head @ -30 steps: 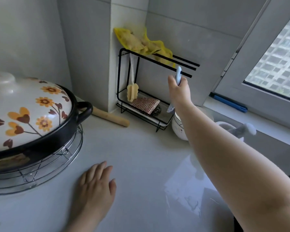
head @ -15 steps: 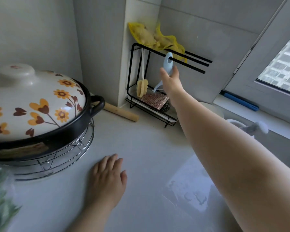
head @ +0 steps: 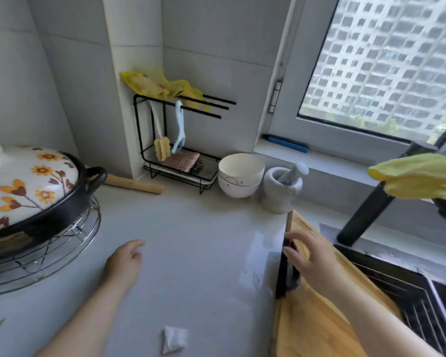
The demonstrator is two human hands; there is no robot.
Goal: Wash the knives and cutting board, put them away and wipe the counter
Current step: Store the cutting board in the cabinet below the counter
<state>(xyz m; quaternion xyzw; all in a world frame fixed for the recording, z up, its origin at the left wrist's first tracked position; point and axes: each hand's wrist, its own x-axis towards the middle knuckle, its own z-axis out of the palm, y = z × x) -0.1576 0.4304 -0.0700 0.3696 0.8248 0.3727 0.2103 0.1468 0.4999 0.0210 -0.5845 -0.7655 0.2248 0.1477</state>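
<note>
A wooden cutting board (head: pixel 309 328) lies at the right, between the counter and the sink (head: pixel 412 287). A dark knife (head: pixel 283 274) lies along the board's left edge, blurred. My right hand (head: pixel 310 256) hovers over the board, and its loosely spread fingertips touch the knife's upper part. My left hand (head: pixel 124 261) rests flat on the grey counter (head: pixel 196 240), holding nothing. A light blue peeler (head: pixel 178 124) hangs from a bar of the black wire rack (head: pixel 139 130) in the corner. A yellow cloth (head: pixel 422 176) is draped over the black tap (head: pixel 366 212).
A flowered clay pot (head: pixel 23 186) sits on a wire stand (head: pixel 57 256) at the left. A rolling pin (head: pixel 134 184), stacked white bowls (head: pixel 240 176) and a mortar with pestle (head: pixel 281 194) line the back. A crumpled white scrap (head: pixel 174 340) lies near the front.
My right hand let go of the peeler, which now hangs on the rack, and drew back down to the knife on the cutting board. My left hand stayed on the counter.
</note>
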